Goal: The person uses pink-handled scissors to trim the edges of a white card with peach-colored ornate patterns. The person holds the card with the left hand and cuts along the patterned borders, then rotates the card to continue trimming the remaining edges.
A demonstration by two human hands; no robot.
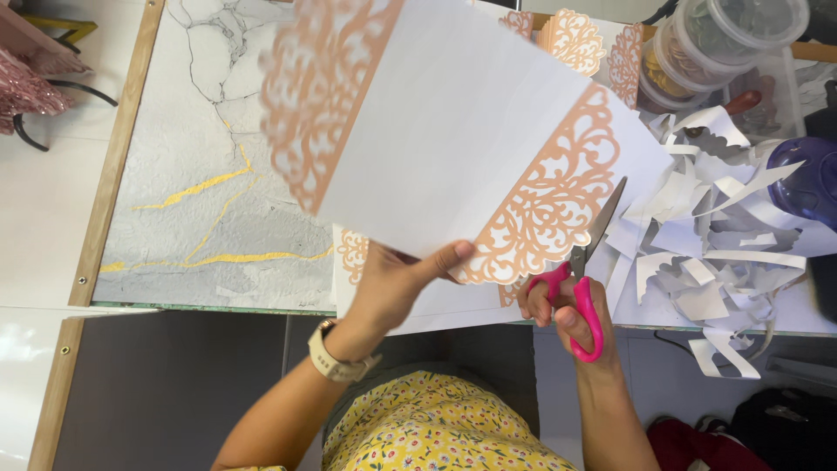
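The white card sheet (453, 131) with peach lace-pattern borders was held up over the grey marbled table (192, 174), filling the centre of the view. The left hand (397, 283) pinched its lower edge, thumb on top. At four o'clock from the sheet, the right hand (567, 318) gripped the pink-handled scissors (586, 262), fingers through the loops, blades parted along the scalloped lace edge. Cutting well here likely meant turning the sheet into the blades with short snips, keeping close to the scallops. White paper offcuts (715, 262) lay piled at three o'clock; clear lidded tubs (715, 44) stood at one o'clock.
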